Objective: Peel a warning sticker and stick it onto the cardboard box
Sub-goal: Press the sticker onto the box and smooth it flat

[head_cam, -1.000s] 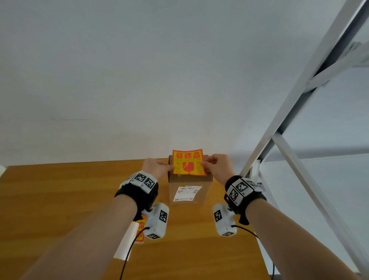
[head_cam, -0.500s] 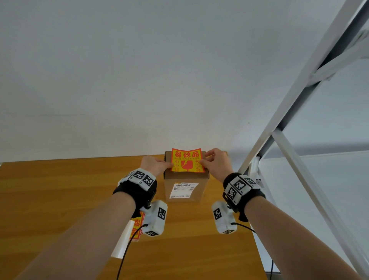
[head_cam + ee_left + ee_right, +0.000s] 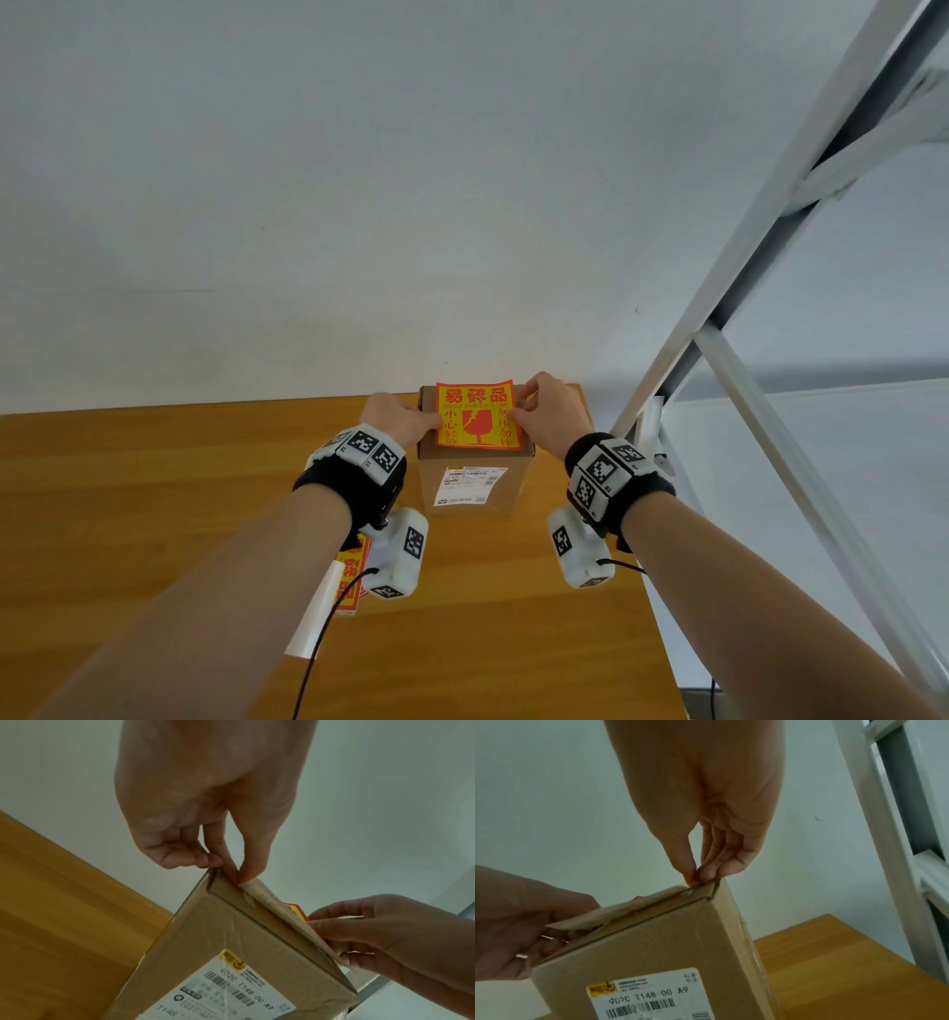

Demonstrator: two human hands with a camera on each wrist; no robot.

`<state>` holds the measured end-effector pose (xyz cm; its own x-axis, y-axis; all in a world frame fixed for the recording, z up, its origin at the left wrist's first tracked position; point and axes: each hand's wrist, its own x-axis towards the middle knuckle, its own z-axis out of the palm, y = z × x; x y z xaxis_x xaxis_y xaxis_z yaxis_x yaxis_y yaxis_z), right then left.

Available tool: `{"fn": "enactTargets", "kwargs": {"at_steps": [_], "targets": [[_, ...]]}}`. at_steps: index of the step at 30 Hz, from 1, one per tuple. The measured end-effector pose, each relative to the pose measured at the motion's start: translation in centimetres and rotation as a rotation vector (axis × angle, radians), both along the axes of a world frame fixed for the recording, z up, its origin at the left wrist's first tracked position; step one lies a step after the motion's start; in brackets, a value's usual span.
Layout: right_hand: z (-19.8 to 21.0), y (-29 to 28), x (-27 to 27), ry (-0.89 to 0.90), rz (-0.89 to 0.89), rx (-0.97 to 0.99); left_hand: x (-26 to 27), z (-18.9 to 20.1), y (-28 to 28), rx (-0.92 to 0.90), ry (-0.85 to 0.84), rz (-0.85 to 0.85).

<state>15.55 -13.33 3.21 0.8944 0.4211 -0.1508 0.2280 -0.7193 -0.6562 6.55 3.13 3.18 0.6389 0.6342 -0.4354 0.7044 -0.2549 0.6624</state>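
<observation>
Head view shows the square red-and-yellow paper warning sticker (image 3: 476, 414) already peeled and held over the top face of the upright brown cardboard box (image 3: 475, 480), which stands near the worktop's (image 3: 154, 488) far edge. The left hand (image 3: 398, 419) and right hand (image 3: 549, 411) each pinch a side edge between thumb and fingers (image 3: 246, 870). Its near edge seems to touch the box; pressing flat and smoothing remain.

The warning sticker (image 3: 618, 912) was pinched at opposite edges by the right hand (image 3: 706, 817) and left hand (image 3: 518, 923), above the cardboard box (image 3: 670, 947) top.
</observation>
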Motion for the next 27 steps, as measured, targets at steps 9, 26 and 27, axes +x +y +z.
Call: {"fn": "enactTargets", "kwargs": {"at_steps": [9,26,27], "targets": [[-0.5,-0.6,-0.5,-0.164,0.010,0.037,-0.4,-0.1,0.0,0.222,-0.128,-0.046],[-3.9,-0.3,-1.6,-0.270,0.400,-0.404,-0.2,-3.7,-2.0,0.739,0.067,-0.792],[-3.8,-0.2,-1.6,-0.281,0.400,-0.394,-0.2,-3.6,-1.8,0.737,0.063,-0.796]]}}
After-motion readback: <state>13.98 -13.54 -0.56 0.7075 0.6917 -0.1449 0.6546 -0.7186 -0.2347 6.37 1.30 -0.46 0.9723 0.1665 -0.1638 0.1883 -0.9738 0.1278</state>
